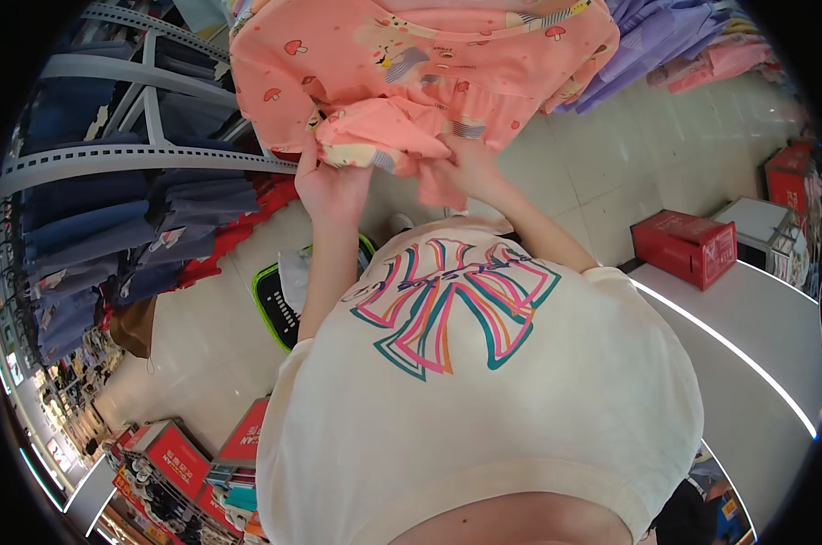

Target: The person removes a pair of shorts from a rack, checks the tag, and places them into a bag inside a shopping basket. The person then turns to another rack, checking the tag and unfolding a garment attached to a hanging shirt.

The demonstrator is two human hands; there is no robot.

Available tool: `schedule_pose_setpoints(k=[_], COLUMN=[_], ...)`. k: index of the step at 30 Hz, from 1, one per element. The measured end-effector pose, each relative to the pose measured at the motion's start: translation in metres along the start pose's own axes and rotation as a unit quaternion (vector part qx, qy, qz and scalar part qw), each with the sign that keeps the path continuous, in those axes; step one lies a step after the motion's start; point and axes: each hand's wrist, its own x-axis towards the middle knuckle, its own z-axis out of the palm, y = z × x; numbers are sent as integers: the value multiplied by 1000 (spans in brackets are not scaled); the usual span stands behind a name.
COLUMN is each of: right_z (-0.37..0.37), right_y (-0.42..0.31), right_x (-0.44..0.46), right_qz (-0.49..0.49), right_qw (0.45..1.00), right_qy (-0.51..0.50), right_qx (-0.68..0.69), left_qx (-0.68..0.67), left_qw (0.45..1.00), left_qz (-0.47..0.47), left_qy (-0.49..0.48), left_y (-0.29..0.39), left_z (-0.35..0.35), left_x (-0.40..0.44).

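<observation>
A pink garment (374, 54) with red mushroom prints hangs spread out at the top of the view. Its lower part is bunched up between my two hands. My left hand (332, 186) is closed on the left side of the bunched cloth, thumb pointing up. On the right side, my right hand (474, 168) pinches the same fabric, and a flap of it hangs down beside the fingers. The two hands are apart, with the folded cloth between them.
Dark blue clothes (93, 218) hang on a grey metal rack (147, 157) at left. A green-rimmed black basket (273, 304) is on the floor. A red box (683, 247) stands on a white counter (747, 336) at right. Purple garments (652, 45) hang at upper right.
</observation>
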Motion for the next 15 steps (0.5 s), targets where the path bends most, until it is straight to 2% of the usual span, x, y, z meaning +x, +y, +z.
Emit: schedule_pose_setpoints(k=[1,3,4,7,9,10,12,15], right_z=[0,-10,-15,-28,-34,-37,-41,-42], right_y=[6,13,14,7,-5,-12,-22,-49], right_x=[6,14,16,21,24,25,23,11], right_qz=[3,37,56,119,149,164,166,155], right_qw=[999,999,998,944,920,907,920,940], right_qy=[15,17,18,8,9,10,-43,-99], right_qx=[-29,-1,14,308,362,389,353,287], left_qx=[-34,-104,-19,228,382,405,449,432], left_qw=[999,992,998,971,914,902,873,879], left_qz=[-3,-13,-21,-69,-132,-151,-191,-193], left_qy=[22,66,54,28,24,13,-13,-58], left_y=[4,14,15,8,-17,-29,-50,-57], left_z=[-1,-6,-13,-24,-20,-16,-9,-20], left_x=[1,2,3,-1,-17,-22,-29,-16])
